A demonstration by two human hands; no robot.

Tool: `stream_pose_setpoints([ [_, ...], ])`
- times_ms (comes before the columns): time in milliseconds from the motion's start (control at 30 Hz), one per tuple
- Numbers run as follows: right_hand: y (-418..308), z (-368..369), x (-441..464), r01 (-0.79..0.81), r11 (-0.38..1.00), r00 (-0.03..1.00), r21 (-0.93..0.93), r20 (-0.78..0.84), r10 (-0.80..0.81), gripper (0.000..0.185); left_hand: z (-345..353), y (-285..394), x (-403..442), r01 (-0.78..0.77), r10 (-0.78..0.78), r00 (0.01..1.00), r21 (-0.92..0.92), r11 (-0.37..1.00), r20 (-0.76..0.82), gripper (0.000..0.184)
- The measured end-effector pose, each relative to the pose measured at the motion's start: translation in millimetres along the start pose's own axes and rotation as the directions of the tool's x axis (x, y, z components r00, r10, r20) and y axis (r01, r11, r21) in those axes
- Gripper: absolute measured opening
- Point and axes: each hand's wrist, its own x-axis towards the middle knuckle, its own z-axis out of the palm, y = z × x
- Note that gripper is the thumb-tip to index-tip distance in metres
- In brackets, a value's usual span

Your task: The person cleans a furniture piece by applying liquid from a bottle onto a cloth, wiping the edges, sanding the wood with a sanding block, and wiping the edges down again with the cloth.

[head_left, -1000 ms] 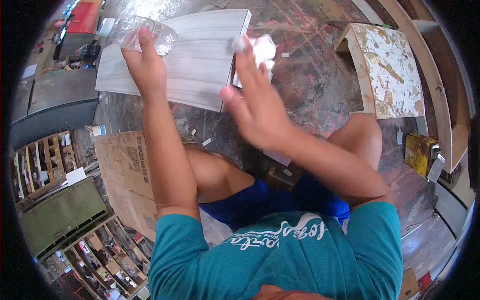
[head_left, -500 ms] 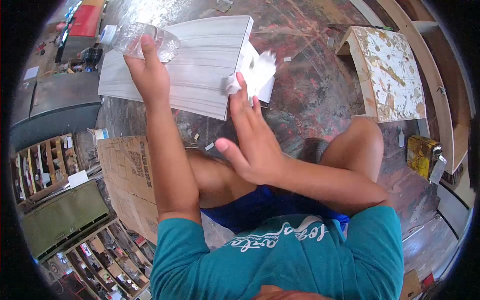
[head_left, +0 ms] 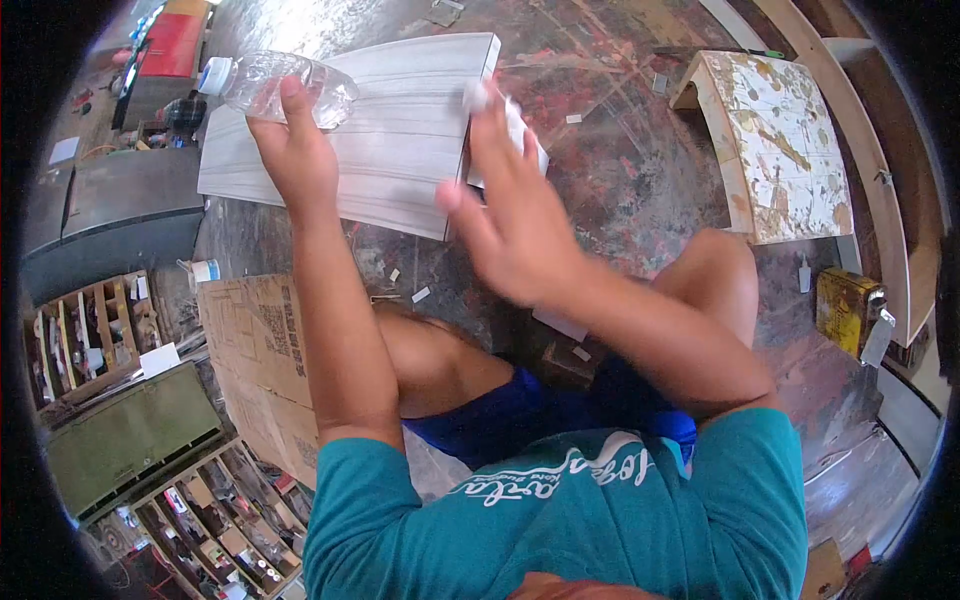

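My left hand (head_left: pixel 297 155) is wrapped round a clear plastic bottle (head_left: pixel 335 95) with a white cap, tilted nearly sideways above a pale wood-grain box-like panel (head_left: pixel 400 165). The bottle looks to hold clear liquid. My right hand (head_left: pixel 520 220), smeared by motion, is at the panel's right edge with its fingers pointing away from me. A crumpled white cloth or tissue (head_left: pixel 478 97) is at its fingertips, against the edge. The fingers hide part of the cloth and of the panel's end.
A paint-stained white stool-like piece (head_left: pixel 775 150) stands to the right, near a yellow can (head_left: pixel 845 308). Cardboard (head_left: pixel 250 350) lies at the left, beside a green metal box (head_left: pixel 135 435) and divided trays (head_left: pixel 215 520) of small parts. Small scraps (head_left: pixel 420 294) dot the stained floor.
My right hand has moved up and away from me along the panel's edge, carrying the white cloth. My left hand and the bottle have stayed nearly in place.
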Motion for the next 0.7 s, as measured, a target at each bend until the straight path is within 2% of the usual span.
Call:
stream_pose_setpoints([
  [133,32.1,-13.1,53.9,-0.087,0.977,0.993,0.196,-0.06,0.1,0.08,-2.3,-2.5,0.0,-0.003,0.003,1.0,-0.011,1.0,0.007,0.05],
  [267,4.0,1.7,12.9,-0.087,0.995,0.995,0.048,-0.049,0.09,0.071,-6.2,-6.5,2.1,-0.008,0.008,1.0,0.028,1.0,-0.006,0.05],
  [400,-3.3,2.0,-11.6,-0.005,0.998,1.0,0.057,0.012,0.004,0.076,-0.5,1.0,-4.4,-0.008,0.007,1.0,-0.039,0.999,-0.024,0.05],
  [433,5.3,-2.9,-0.6,0.017,1.0,1.0,-0.018,0.011,-0.016,0.075,-0.6,2.0,-4.9,-0.009,0.008,1.0,-0.024,1.0,-0.018,0.05],
  [533,32.3,-21.7,39.4,0.015,0.998,1.0,-0.053,-0.016,-0.016,0.07,1.0,-0.4,-1.1,-0.028,0.028,1.0,0.018,0.999,-0.011,0.05],
  [633,20.8,-13.0,25.3,-0.002,1.0,1.0,-0.017,-0.006,0.002,0.072,-0.9,-5.4,4.0,-0.044,0.045,0.999,0.057,0.997,-0.017,0.051],
  [700,-0.7,-0.6,-19.9,0.051,0.999,0.998,0.019,0.047,-0.052,0.073,-3.4,-11.2,4.0,-0.027,0.029,0.999,0.058,0.998,-0.03,0.051],
])
